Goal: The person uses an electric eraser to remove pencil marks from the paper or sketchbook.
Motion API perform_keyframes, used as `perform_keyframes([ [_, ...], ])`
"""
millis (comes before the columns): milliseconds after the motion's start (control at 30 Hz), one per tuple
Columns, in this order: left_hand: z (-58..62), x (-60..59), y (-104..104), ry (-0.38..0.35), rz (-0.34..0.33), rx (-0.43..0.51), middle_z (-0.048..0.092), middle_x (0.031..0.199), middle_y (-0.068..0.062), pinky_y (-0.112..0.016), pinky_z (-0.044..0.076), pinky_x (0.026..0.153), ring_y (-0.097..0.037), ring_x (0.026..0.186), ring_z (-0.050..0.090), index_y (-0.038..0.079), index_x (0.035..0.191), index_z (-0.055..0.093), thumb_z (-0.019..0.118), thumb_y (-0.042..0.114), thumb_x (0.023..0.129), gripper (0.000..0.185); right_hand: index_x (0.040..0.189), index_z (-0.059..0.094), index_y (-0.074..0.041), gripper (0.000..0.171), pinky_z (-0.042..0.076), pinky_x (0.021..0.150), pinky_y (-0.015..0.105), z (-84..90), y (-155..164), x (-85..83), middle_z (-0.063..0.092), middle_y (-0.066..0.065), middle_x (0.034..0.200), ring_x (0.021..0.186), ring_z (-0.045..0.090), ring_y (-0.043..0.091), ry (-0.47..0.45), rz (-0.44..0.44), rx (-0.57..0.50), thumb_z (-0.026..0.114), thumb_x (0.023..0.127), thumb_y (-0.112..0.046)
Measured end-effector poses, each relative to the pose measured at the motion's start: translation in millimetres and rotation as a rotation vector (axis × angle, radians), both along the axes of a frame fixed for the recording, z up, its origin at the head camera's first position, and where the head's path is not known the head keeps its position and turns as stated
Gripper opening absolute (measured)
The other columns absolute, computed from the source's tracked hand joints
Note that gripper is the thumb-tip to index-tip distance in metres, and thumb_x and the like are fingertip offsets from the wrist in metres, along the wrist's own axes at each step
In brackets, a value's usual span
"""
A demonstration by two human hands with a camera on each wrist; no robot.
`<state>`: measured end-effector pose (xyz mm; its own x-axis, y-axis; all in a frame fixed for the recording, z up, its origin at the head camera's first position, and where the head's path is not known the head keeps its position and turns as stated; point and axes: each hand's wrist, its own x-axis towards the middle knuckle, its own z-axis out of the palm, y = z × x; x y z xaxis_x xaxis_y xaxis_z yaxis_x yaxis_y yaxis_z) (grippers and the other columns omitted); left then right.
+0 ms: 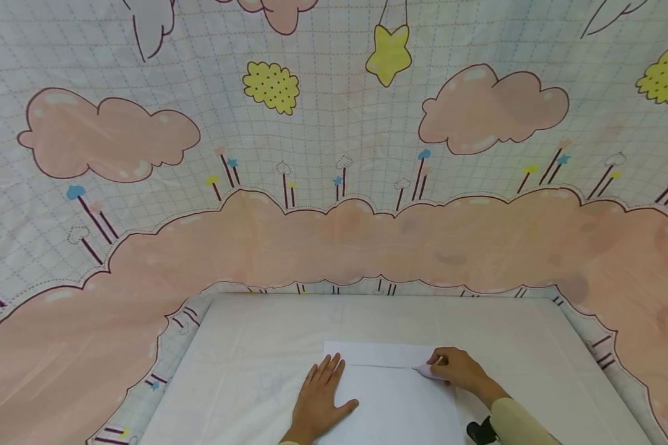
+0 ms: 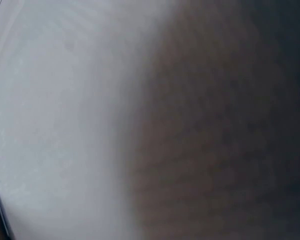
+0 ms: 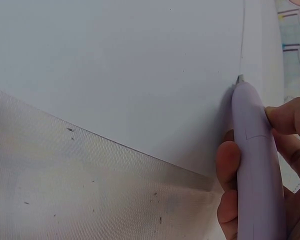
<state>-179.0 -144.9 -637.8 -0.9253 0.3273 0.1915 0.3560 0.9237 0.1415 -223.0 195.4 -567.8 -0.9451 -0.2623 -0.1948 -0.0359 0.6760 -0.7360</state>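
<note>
Basically, right hand [image 1: 463, 369] grips lilac cutter [image 3: 257, 165], fingers curled, at 2 o'clock on paper [image 1: 395, 408]; cutter looks light, stiff, smooth, best held mid-barrel, left hand [image 1: 320, 402], fingers straight, steadying likely thin, tearable paper at 9 o'clock.

1. Head view: fairly bright, soft, even light; the white paper [image 1: 392, 408] nearly merges with the pale worktop [image 1: 245, 352], so contrast there is low.
2. Left wrist view: heavily blurred and out of focus, pale on the left, sinking into brownish darkness toward the right.
3. Right wrist view: dimmer and greyish; the lavender cutter [image 3: 260, 170] looks reasonably crisp, with a soft shadow on the paper to its left.
</note>
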Motion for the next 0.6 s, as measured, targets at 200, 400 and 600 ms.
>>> perform_keyframes([
  [200,1.4,-0.2,0.2,-0.012,0.000,0.003,0.034,0.159,0.004,-0.042,0.024,0.119,-0.020,0.147,0.030,0.018,0.151,0.042,0.041,0.079,0.086,0.089,0.095,0.070,-0.010,0.011,0.039,0.050,0.026,-2.4,0.7,-1.6,0.064,-0.001,0.074,0.057,0.056,0.016,0.003,0.013,-0.014,0.067,0.086,-0.016],
  [400,1.5,0.1,0.1,-0.017,0.000,0.009,0.034,0.159,0.004,-0.043,0.025,0.119,-0.020,0.147,0.030,0.018,0.151,0.042,0.041,0.079,0.086,0.089,0.095,0.069,-0.010,0.011,0.040,0.051,0.026,-4.1,-2.6,-2.8,0.065,-0.001,0.074,0.056,0.057,0.015,0.008,0.022,-0.020,0.067,0.087,-0.017],
  [600,1.3,0.4,0.0,-0.011,-0.002,0.007,0.034,0.159,0.003,-0.043,0.026,0.119,-0.020,0.147,0.031,0.017,0.150,0.043,0.040,0.079,0.086,0.090,0.094,0.068,-0.009,0.011,0.041,0.051,0.026,-3.8,-6.7,-2.3,0.064,0.000,0.075,0.056,0.056,0.015,0.015,0.038,-0.033,0.068,0.086,-0.016],
])
